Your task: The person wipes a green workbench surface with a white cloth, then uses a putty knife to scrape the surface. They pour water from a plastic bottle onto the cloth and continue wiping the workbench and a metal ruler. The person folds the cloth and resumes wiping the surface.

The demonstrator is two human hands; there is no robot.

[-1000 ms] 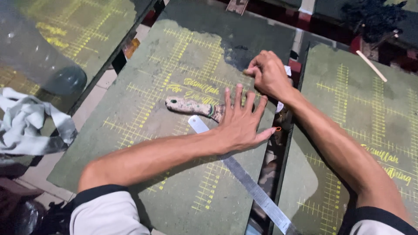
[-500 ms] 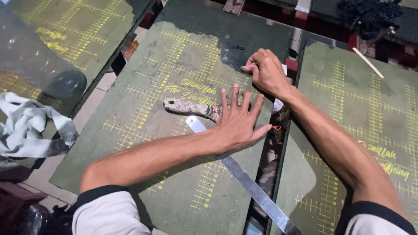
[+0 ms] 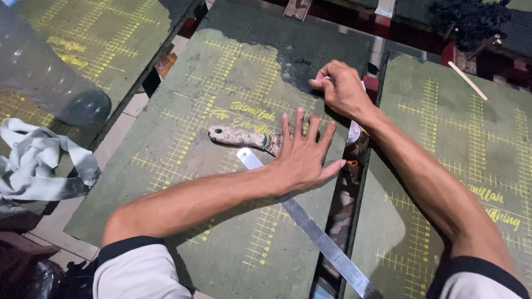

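My left hand (image 3: 303,155) lies flat with fingers spread on a green board (image 3: 221,83) marked with yellow grid lines. It presses on a long metal ruler (image 3: 321,241) that runs diagonally toward the lower right. A paint-stained scraper (image 3: 237,137) lies just left of its fingers, the blade end hidden under the hand. My right hand (image 3: 342,88) is curled with fingers closed at the board's upper right edge, pinching something small that I cannot make out.
A second green board (image 3: 471,144) lies to the right, across a dark gap. A third board (image 3: 94,39) at the upper left carries a clear plastic bottle (image 3: 50,77). A grey cloth (image 3: 39,160) lies at the left. A thin stick (image 3: 467,80) rests at the upper right.
Both hands hold nearly the same pose. The view has shifted slightly; nothing else has moved.
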